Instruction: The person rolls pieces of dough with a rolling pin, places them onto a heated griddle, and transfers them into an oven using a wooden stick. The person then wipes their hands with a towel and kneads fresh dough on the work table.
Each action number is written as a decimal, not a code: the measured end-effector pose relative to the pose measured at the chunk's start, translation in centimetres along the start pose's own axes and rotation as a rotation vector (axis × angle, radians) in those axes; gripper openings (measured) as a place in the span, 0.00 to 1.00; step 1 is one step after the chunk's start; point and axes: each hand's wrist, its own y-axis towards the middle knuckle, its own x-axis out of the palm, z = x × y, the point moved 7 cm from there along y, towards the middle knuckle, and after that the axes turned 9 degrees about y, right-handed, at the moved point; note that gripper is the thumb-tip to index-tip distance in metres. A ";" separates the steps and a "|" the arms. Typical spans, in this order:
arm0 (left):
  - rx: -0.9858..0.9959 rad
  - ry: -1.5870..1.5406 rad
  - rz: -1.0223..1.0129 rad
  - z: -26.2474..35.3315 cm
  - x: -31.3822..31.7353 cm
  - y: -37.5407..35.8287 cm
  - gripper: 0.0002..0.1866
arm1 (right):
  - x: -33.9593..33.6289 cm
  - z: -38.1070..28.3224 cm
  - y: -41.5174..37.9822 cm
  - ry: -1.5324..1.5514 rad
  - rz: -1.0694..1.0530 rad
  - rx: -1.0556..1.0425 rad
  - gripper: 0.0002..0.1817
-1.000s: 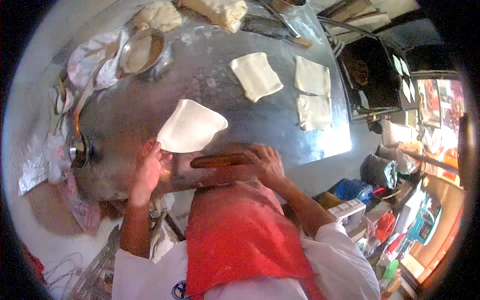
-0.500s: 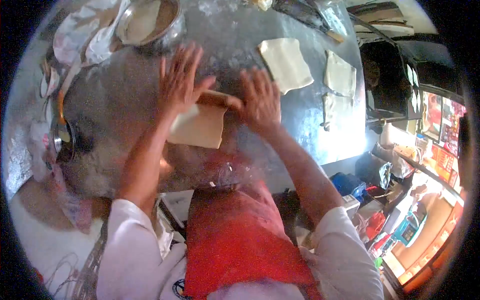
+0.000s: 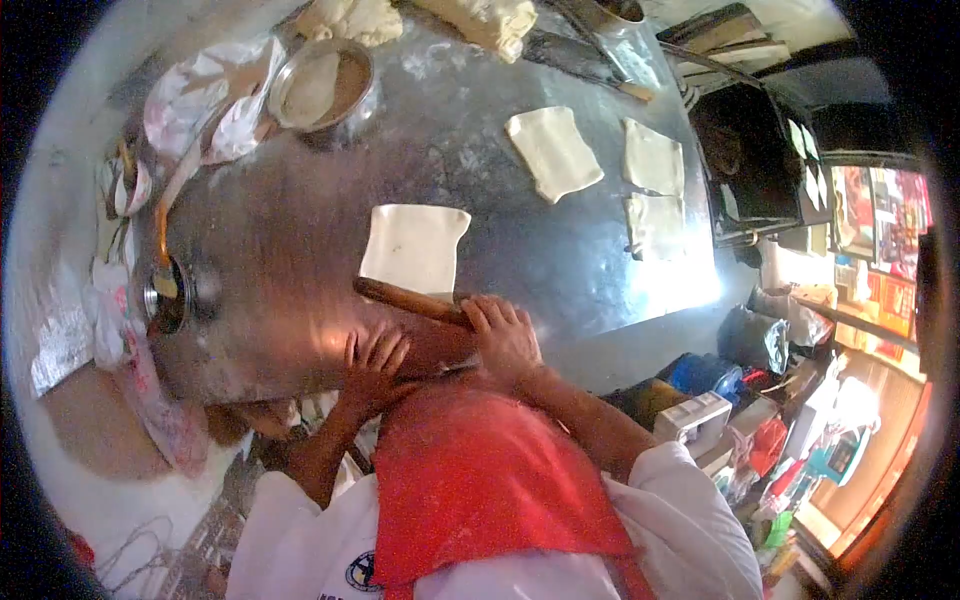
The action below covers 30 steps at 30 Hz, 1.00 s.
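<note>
A flat, roughly square sheet of dough (image 3: 412, 245) lies on the metal worktop in front of me. The wooden rolling pin (image 3: 408, 299) rests across its near edge, slightly slanted. My right hand (image 3: 505, 340) is closed over the right end of the pin. Lower and to the left, my left hand (image 3: 374, 366) is by the table's front edge, its fingers apart and nothing in them. Farther right lies another dough sheet (image 3: 554, 153). Two smaller pieces, an upper dough piece (image 3: 653, 160) and a lower dough piece (image 3: 657, 225), lie beyond it near the right edge.
A round metal bowl (image 3: 320, 85) stands at the back left beside a white plastic bag (image 3: 215, 95). Lumps of dough (image 3: 350, 18) sit along the far edge. A brush (image 3: 163, 235) stands in a dark pot (image 3: 180, 310) on the left. Bags and boxes crowd the lower right.
Both hands have come back toward me, the left leaving the pin for the table edge. The pin moved from the sheet's far edge to its near edge. The view has shifted too.
</note>
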 end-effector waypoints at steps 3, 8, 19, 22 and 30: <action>-0.052 0.036 0.045 -0.5 -1.8 0.0 0.44 | -0.6 1.8 0.0 0.069 0.063 0.002 0.31; -0.126 0.040 -0.023 -4.3 -4.0 8.5 0.49 | -6.7 1.1 3.0 0.208 0.310 0.043 0.25; -0.196 -0.028 -0.118 -2.2 -1.0 6.2 0.50 | -6.4 3.9 4.5 0.341 0.353 0.184 0.26; -0.223 -0.055 -0.117 -3.1 -1.4 6.0 0.44 | -6.5 6.7 4.9 0.379 0.317 0.448 0.27; -0.850 -0.664 0.172 -8.4 -0.8 5.5 0.35 | -5.3 -1.2 18.5 0.048 0.268 -0.383 0.26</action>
